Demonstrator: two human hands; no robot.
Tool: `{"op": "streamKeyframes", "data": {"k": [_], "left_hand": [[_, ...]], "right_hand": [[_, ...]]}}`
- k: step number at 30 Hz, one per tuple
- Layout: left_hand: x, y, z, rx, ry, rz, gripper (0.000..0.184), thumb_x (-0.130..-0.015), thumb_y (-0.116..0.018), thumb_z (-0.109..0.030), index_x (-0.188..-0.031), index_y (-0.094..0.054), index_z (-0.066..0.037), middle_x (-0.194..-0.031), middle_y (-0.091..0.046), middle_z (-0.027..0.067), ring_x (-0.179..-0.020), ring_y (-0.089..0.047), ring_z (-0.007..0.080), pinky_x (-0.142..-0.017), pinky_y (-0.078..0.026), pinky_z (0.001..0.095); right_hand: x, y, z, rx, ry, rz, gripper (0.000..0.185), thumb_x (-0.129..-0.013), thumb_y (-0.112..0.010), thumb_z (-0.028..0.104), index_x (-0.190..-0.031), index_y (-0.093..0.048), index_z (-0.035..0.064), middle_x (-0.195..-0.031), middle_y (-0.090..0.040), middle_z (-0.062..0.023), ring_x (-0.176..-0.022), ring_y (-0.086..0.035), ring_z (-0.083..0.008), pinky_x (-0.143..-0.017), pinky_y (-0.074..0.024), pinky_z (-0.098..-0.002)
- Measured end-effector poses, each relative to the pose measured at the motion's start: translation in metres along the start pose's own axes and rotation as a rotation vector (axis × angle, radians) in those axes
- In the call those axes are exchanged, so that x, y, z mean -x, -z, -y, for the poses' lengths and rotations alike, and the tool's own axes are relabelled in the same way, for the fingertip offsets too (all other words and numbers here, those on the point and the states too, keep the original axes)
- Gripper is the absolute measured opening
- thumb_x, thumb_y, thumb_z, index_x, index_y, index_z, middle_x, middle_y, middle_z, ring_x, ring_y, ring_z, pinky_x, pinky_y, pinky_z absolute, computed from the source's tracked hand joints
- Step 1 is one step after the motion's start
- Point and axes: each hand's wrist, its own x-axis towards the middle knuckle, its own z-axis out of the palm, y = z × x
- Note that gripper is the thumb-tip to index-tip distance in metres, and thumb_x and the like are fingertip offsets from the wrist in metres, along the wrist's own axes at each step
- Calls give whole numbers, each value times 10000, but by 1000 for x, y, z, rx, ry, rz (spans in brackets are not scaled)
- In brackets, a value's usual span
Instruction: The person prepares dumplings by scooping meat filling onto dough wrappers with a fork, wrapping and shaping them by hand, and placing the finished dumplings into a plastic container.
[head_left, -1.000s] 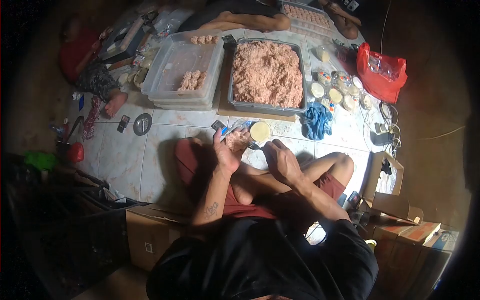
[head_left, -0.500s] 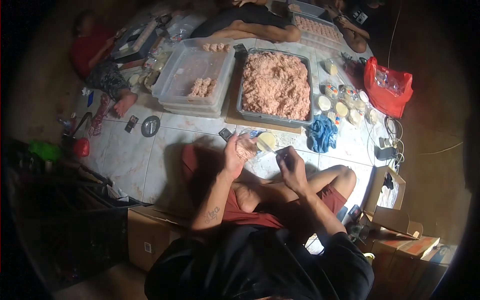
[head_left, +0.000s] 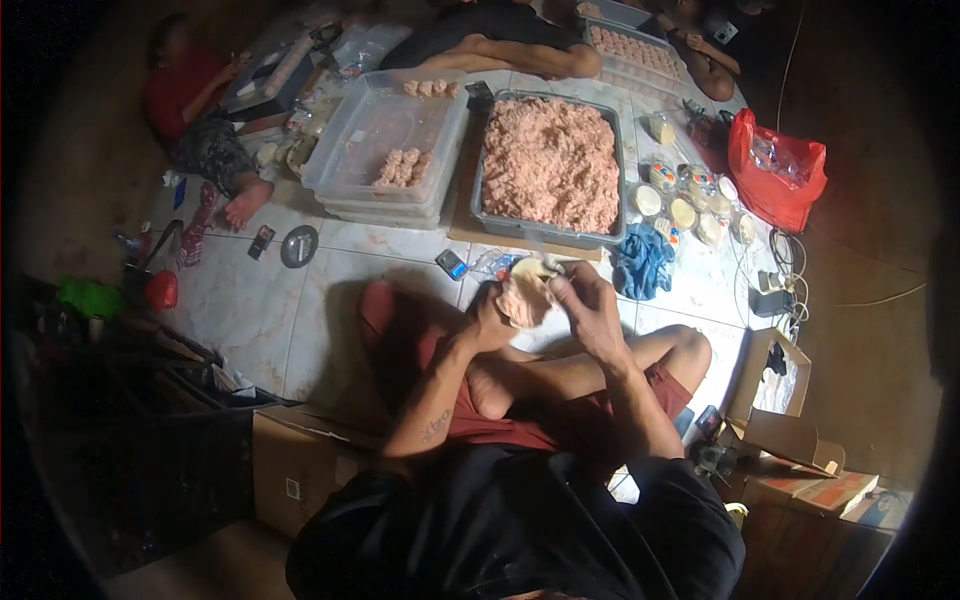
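In front of my crossed legs, my left hand (head_left: 488, 322) is closed around a clump of pink minced meat (head_left: 524, 302). Close beside it is my right hand (head_left: 592, 308), fingers curled on a slim, blurred tool whose kind I cannot make out. Pale round dough wrappers (head_left: 530, 268) lie just beyond the meat, partly hidden by the hands. Farther off stands a grey tub (head_left: 545, 235) heaped with minced meat (head_left: 550, 160). Left of that, a clear plastic box (head_left: 340, 150) holds two groups of shaped meat pieces (head_left: 403, 168).
A small digital scale (head_left: 451, 264) sits left of the wrappers. Blue cloth (head_left: 643, 262), wrapper packs (head_left: 682, 212) and a red bag (head_left: 775, 180) lie to the right. Cables (head_left: 795, 265) and open cartons (head_left: 780, 375) line the right side. Other people sit around the tiled floor (head_left: 250, 325).
My left hand has shifted right and turned with the meat. My right hand has moved up beside it. The slim tool now points upward, and the hands cover more of the wrappers.
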Motion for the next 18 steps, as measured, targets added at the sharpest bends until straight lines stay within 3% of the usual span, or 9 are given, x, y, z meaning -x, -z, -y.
{"op": "streamKeyframes", "data": {"k": [3,5,7,10,12,13,15,16,18], "left_hand": [[-8,9,-20,120,20,-199,315,-797,-763,-126,-1084,-671,-35,-1024,-715,139,-947,-693,279,-821,-541,388],[-13,14,-26,248,70,-273,286,-790,-774,-105,-1039,-660,-24,-970,-707,121,-889,-682,267,-804,-533,373],[-17,14,-25,261,94,-259,342,-773,-791,-80,-1067,-630,-15,-985,-705,117,-896,-678,234,-803,-533,360],[-15,7,-15,292,88,-277,385,-753,-815,-68,-1077,-613,-14,-984,-706,107,-888,-672,198,-794,-534,345],[-14,4,-11,151,77,-209,405,-730,-868,-143,-1041,-633,-34,-946,-710,99,-843,-662,190,-767,-533,344],[-14,4,-8,153,74,-205,405,-730,-868,-143,-1041,-633,-34,-946,-710,99,-843,-662,190,-767,-533,344],[-11,5,-8,-21,135,-159,465,-696,-909,-213,-1019,-623,-39,-921,-704,101,-814,-655,203,-750,-530,349],[-11,8,-13,-85,177,-136,501,-678,-928,-249,-1009,-616,-40,-910,-701,103,-802,-653,213,-744,-529,351],[-15,15,-23,-22,190,-192,550,-662,-934,-299,-1020,-616,-28,-908,-698,115,-810,-662,242,-746,-534,367]], "right_hand": [[11,6,-21,-179,-96,-52,216,-1019,-585,192,-911,-617,8,-769,-521,43,-747,-448,-54,-649,-374,-235],[25,-1,-52,-287,-132,81,215,-1027,-574,184,-895,-617,21,-768,-524,47,-736,-450,-53,-651,-378,-227],[42,-15,-68,-425,-304,44,175,-1025,-572,156,-996,-685,24,-784,-551,27,-744,-499,-69,-681,-405,-224],[45,-15,-73,-598,-300,99,210,-1033,-549,148,-1066,-677,-14,-810,-568,0,-784,-535,-109,-704,-445,-270],[36,-11,-73,-13,118,27,198,-1008,-539,105,-1088,-659,-31,-837,-599,-75,-793,-581,-203,-716,-480,-335],[31,-6,-60,-11,118,23,198,-1008,-539,105,-1088,-659,-31,-837,-599,-75,-793,-581,-203,-716,-480,-335],[26,10,-33,512,300,43,181,-948,-554,37,-1079,-663,-24,-873,-608,-165,-781,-597,-294,-713,-492,-376],[24,14,-30,541,272,51,201,-903,-564,10,-1070,-676,1,-896,-603,-224,-808,-602,-369,-718,-494,-399],[25,18,-39,453,253,21,188,-929,-561,35,-1076,-670,-7,-868,-594,-195,-785,-591,-325,-704,-484,-384]]}}
